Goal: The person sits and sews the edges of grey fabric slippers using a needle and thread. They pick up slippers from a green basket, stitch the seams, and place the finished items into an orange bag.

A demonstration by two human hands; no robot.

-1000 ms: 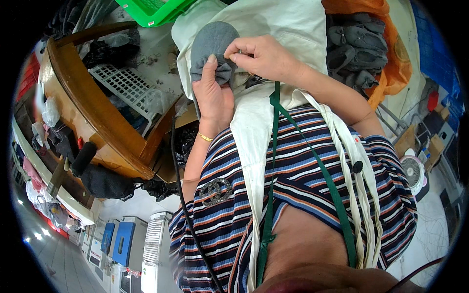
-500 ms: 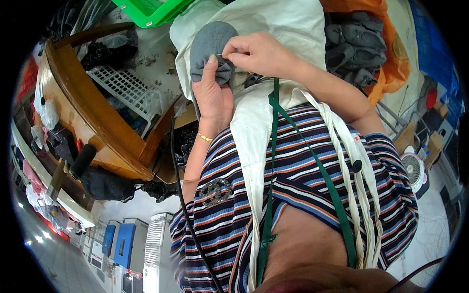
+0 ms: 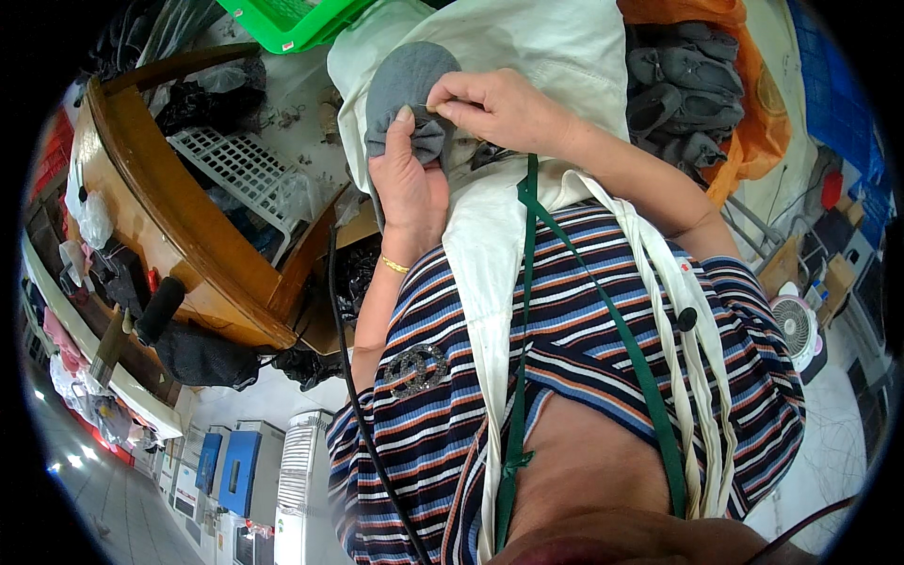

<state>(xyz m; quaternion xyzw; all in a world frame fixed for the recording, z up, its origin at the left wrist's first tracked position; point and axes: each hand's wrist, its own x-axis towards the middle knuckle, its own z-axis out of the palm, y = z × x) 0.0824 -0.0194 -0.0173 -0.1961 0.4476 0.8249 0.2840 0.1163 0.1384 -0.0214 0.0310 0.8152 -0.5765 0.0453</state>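
A grey cloth shoe (image 3: 407,77) with a gathered bow (image 3: 422,138) on its toe lies over the white apron (image 3: 556,56) at my lap. My left hand (image 3: 411,193) grips the shoe from the near side, thumb pressed on the fabric beside the bow. Just above the bow, my right hand (image 3: 508,108) pinches a thin needle between thumb and forefinger, close to the cloth. Only a sliver of the needle shows; any thread is too fine to make out. The shoe's underside is hidden.
Several similar grey shoes (image 3: 692,85) fill an orange bag (image 3: 765,113) on the right. To the left stand a curved wooden frame (image 3: 179,226) and a white plastic rack (image 3: 226,165). A green basket (image 3: 287,28) is at the far edge; a black cable (image 3: 341,330) hangs near my left arm.
My right hand has shifted very slightly, and less of the needle shows between its fingertips and the shoe. My left hand holds the shoe almost unmoved.
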